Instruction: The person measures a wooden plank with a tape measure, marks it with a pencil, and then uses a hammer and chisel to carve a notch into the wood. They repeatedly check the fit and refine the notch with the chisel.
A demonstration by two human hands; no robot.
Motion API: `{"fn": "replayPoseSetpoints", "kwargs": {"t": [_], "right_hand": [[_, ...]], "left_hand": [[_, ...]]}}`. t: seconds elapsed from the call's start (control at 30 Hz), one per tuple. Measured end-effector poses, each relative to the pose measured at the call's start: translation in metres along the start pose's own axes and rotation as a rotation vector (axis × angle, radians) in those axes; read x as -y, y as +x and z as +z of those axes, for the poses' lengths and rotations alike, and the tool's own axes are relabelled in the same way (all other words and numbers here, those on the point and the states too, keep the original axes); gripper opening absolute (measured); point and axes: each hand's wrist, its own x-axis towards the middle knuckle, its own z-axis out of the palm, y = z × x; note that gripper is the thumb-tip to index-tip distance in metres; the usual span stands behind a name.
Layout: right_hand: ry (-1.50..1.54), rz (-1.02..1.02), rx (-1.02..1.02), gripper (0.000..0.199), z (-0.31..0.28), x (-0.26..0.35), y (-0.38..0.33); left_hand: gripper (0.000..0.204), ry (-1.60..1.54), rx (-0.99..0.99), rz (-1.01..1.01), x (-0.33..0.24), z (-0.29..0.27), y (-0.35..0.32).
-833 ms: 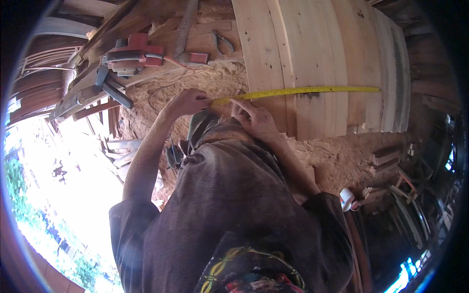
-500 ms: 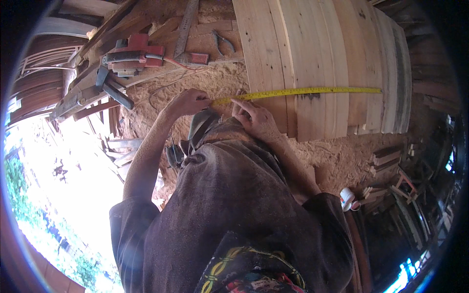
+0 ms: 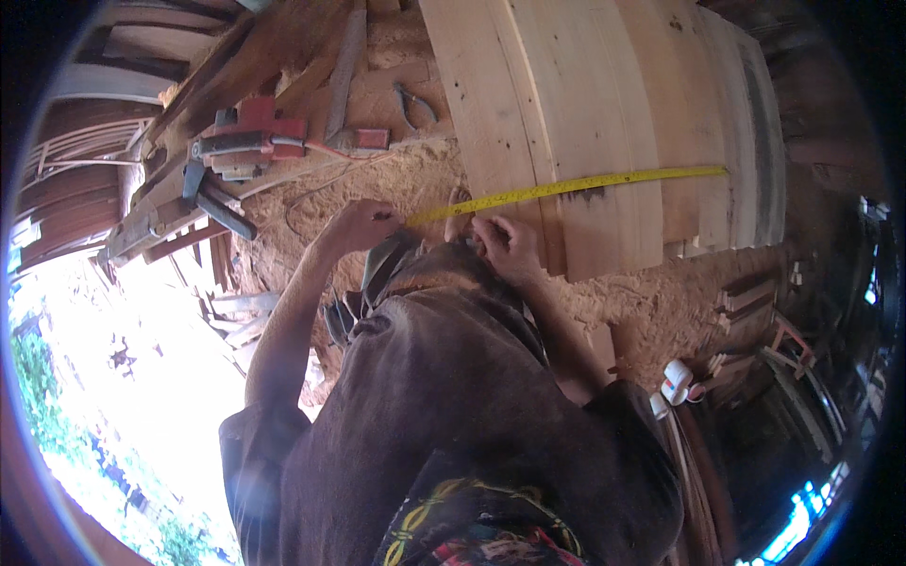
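Almost nothing has moved since the earlier frames: the yellow tape measure (image 3: 566, 186) lies along the same line across the planks, and both hands sit where they were, the right one perhaps settled a touch lower at the plank edge.

The left hand (image 3: 363, 224) is closed around the near end of the tape, pinching it over the sawdust-covered bench (image 3: 661, 302), just off the edge of the wood. From that grip the tape runs away to the person's right, rising slightly, its long axis crossing the grain of the stacked pale planks (image 3: 585, 123) to their far edge. The right hand (image 3: 505, 247) is just beside the tape, below it, fingers curled at the near corner of the planks; whether it pinches a marker or only presses the wood I cannot tell. It is the nearer hand to the span lying over the wood.

Beyond the left grip, up and to the left, lie a red-bodied power tool (image 3: 250, 141) and a pair of pliers (image 3: 415, 102).
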Motion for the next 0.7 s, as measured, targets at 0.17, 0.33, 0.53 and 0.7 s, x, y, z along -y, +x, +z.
{"fn": "replayPoseSetpoints", "kwargs": {"t": [0.17, 0.33, 0.53, 0.7], "right_hand": [[0.498, 0.120, -0.287, 0.031, -0.010, 0.007, -0.004], [0.677, 0.121, -0.440, 0.031, -0.039, 0.026, 0.004], [0.603, 0.107, -0.203, 0.029, -0.022, 0.002, 0.018], [0.398, 0.197, 0.077, 0.031, 0.022, 0.036, 0.008]], "left_hand": [[0.033, -0.021, -0.012, 0.067, 0.003, 0.015, 0.003], [0.031, -0.079, 0.040, 0.017, -0.020, 0.013, 0.000], [0.031, -0.203, 0.015, 0.076, -0.041, 0.011, -0.002], [0.036, -0.283, -0.075, 0.162, -0.055, 0.031, 0.011]]}}
